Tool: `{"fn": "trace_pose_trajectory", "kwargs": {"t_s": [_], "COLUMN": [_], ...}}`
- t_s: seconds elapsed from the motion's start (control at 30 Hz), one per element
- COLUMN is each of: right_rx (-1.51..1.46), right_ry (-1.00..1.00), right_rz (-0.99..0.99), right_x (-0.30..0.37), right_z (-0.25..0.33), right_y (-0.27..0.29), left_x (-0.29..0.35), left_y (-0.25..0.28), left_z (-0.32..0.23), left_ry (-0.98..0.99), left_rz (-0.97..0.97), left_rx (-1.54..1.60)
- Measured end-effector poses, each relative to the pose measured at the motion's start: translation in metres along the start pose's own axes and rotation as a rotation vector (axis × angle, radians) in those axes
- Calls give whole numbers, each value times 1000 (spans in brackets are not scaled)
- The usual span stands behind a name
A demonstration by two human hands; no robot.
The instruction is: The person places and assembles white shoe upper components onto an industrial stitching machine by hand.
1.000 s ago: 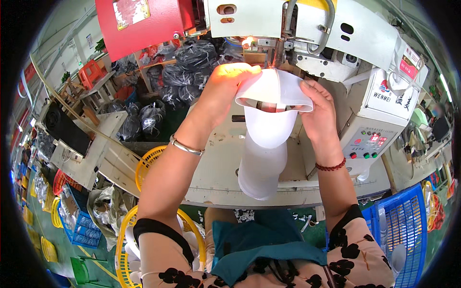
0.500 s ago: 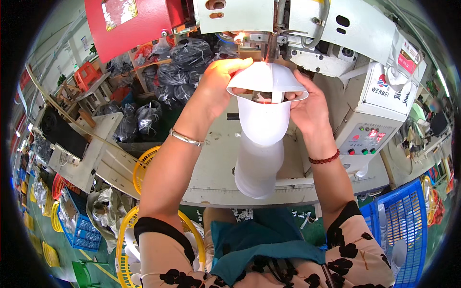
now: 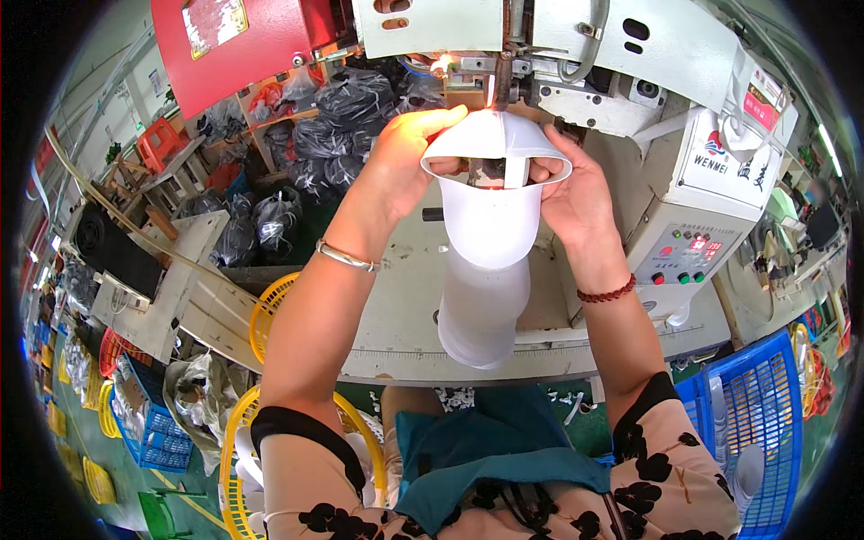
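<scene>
Left hand [image 3: 404, 164] and right hand [image 3: 580, 200], half-closed, grip a white billed cap [image 3: 493, 216], its opening wider than a second ago, baring more machine post [image 3: 488, 170].

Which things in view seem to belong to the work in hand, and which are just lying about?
In the work:
white cap, held by the left hand and right hand
sewing-type machine above it
control box, apparently the machine's

Apparently just about:
black plastic bags
red stool
white scraps on the floor
</scene>
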State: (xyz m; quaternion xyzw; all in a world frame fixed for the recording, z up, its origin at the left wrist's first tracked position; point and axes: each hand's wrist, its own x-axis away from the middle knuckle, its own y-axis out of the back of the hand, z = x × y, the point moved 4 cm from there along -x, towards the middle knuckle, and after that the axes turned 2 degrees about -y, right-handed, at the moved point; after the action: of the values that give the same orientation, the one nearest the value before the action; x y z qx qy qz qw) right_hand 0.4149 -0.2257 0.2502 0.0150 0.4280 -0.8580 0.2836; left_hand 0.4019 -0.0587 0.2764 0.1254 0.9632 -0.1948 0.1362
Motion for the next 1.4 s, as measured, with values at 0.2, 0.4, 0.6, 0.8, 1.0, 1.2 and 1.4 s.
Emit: {"fn": "trace_pose_trajectory", "kwargs": {"t_s": [0.2,0.4,0.6,0.8,1.0,1.2,1.4], "right_rx": [-14,-13,72,265,278,755,1302], "right_ry": [3,2,18,83,35,297,395], "right_rz": [-8,5,28,-115,-310,-344,-271], "right_x": [-3,-2,-8,-13,-10,1,8], "right_z": [-2,-3,-5,-14,-24,-36,-23], "right_y": [5,7,25,37,57,64,64], "left_x": [2,-1,-2,2,13,34,26], "left_y": [-2,3,8,9,15,14,16], "left_z": [1,8,19,28,48,57,71], "left_ry": [10,41,65,48,146,28,-510], "left_rz": [-4,57,-13,-81,-196,-279,-483], "left_rx": [29,99,82,115,283,-47,-831]}}
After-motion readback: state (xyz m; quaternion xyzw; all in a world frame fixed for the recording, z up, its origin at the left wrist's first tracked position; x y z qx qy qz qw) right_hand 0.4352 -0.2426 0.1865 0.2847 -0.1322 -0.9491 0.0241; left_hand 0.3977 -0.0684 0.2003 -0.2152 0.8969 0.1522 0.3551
